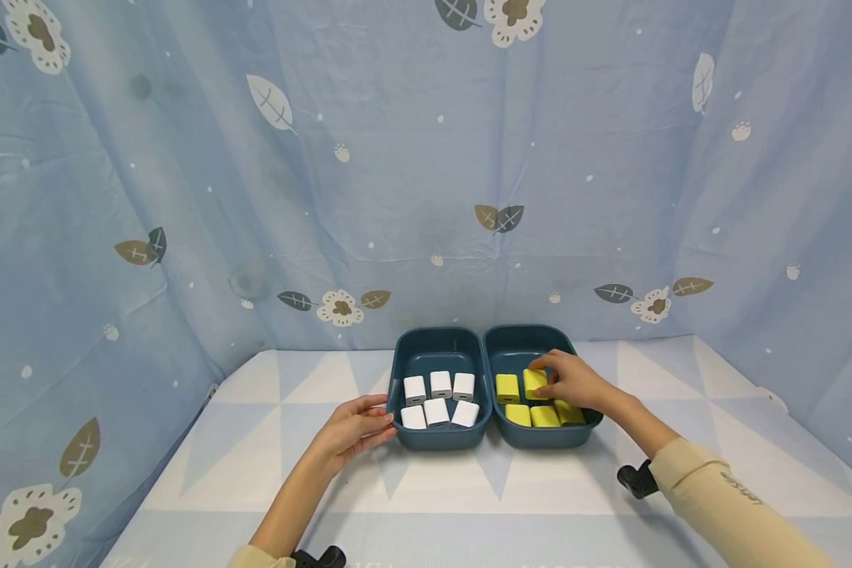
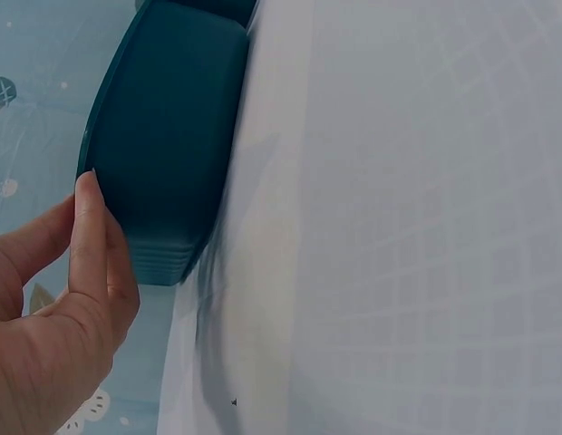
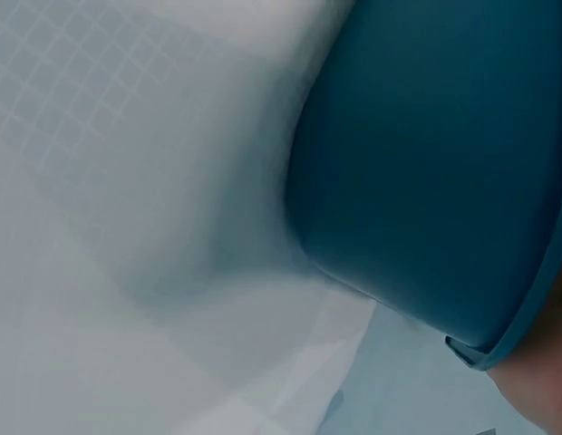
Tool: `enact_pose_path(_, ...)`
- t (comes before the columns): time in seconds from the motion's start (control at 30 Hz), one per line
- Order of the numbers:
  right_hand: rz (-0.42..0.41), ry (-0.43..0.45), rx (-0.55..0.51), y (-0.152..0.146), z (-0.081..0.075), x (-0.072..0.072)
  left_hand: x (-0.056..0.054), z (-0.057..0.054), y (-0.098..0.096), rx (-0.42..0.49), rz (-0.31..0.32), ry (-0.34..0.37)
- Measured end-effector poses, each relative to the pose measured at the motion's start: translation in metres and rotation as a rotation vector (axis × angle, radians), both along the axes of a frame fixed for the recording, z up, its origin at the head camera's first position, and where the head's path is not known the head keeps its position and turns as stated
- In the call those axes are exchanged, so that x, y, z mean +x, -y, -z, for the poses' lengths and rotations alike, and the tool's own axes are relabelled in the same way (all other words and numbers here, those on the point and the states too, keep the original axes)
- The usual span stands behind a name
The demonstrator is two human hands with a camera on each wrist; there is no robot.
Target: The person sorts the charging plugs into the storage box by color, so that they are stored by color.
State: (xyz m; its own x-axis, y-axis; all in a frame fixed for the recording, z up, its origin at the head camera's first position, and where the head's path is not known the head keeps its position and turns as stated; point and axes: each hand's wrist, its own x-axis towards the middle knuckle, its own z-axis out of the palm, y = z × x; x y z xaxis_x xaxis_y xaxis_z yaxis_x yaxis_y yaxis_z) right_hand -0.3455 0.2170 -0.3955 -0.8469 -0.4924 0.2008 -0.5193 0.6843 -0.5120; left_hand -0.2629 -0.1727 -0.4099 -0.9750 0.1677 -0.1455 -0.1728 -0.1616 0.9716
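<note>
Two dark teal bins stand side by side. In the left bin [image 1: 436,439] lie several white charger blocks [image 1: 436,412], some showing a slot on the front face. The right bin [image 1: 543,438] has several yellow charger blocks [image 1: 545,416] of similar shape. My right hand [image 1: 575,383] reaches over the right bin's side and pinches one yellow charger block [image 1: 535,382] between thumb and fingers, in the row farther from me. At the left bin's outer edge, my left hand [image 1: 355,430] holds the rim by its fingertips, also seen in the left wrist view. The right wrist view mostly shows the bin's outside wall.
Under the bins is a table with a pale triangle-patterned cloth [image 1: 440,489]. A blue curtain [image 1: 412,158] printed with leaves and flowers hangs close behind them. Black wrist mounts [image 1: 637,480] sit on both forearms.
</note>
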Motion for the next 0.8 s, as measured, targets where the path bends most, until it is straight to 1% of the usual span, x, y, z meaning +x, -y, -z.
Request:
enact_pose_path(0.17, 0.001, 0.014, 0.006, 0.001, 0.000, 0.001, 0.000, 0.000, -0.001, -0.001, 0.003, 0.001)
enact_pose_path(0.53, -0.032, 0.014, -0.047, -0.003, -0.001, 0.004, 0.000, -0.001, 0.000, 0.000, -0.007, 0.005)
enact_pose_path(0.8, -0.032, -0.007, -0.068, -0.006, 0.001, 0.013, -0.001, -0.001, -0.001, 0.003, 0.002, 0.009)
